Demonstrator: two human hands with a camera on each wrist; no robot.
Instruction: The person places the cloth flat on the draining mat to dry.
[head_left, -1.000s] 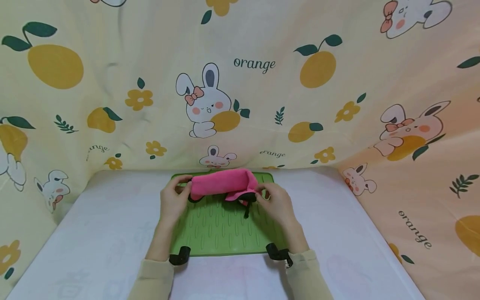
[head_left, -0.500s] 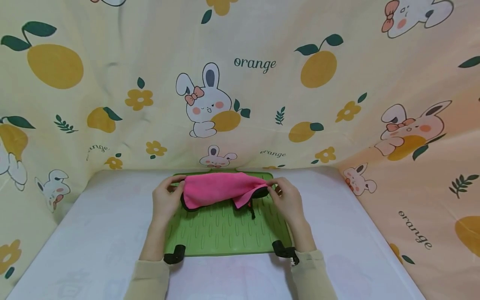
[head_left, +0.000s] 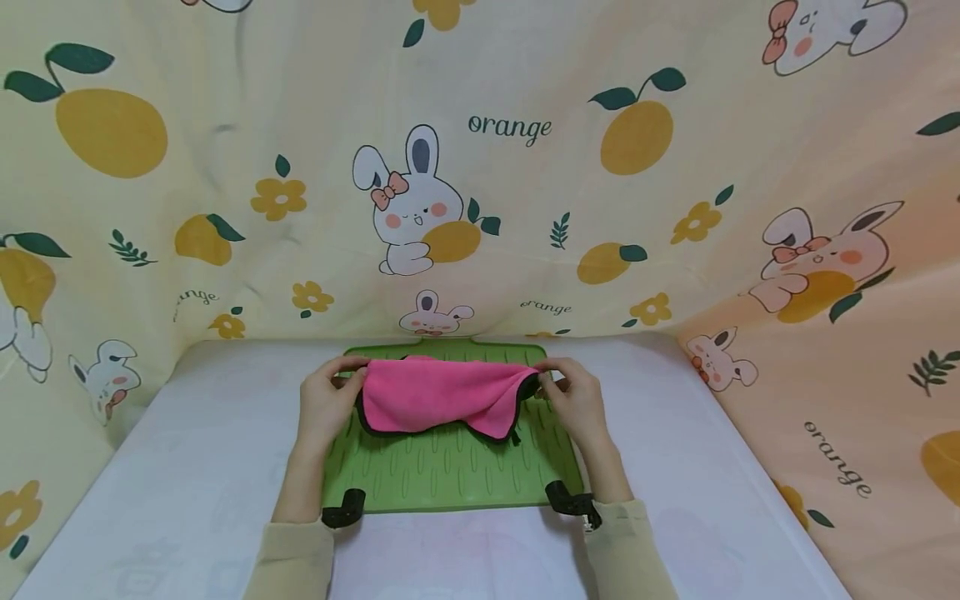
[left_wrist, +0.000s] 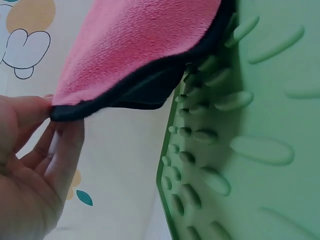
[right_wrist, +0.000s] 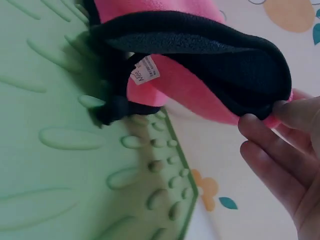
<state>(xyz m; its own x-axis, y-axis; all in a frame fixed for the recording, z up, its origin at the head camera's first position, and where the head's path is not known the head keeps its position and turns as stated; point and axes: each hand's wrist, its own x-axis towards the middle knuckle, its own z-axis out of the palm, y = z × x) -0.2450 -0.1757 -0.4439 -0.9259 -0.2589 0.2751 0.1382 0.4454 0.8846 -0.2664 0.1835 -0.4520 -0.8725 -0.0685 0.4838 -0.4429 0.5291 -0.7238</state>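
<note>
A pink cloth with black edging is stretched between both hands over a green ribbed mat. My left hand pinches its left end between thumb and fingers; in the left wrist view the cloth's dark-edged corner sits between the fingertips. At the other end my right hand pinches the edge. Seen from the right wrist, the cloth is folded, with a dark grey inner side and a small white printed label. Its lower edge hangs close over the mat.
The mat lies on a white table, its far edge close to a cream curtain printed with rabbits and oranges. Black wrist mounts sit over the mat's near corners in the head view.
Both hands have moved apart, spreading the bunched cloth wider. Its front part now hangs lower and flatter over the mat, and the left hand has shifted slightly left.
</note>
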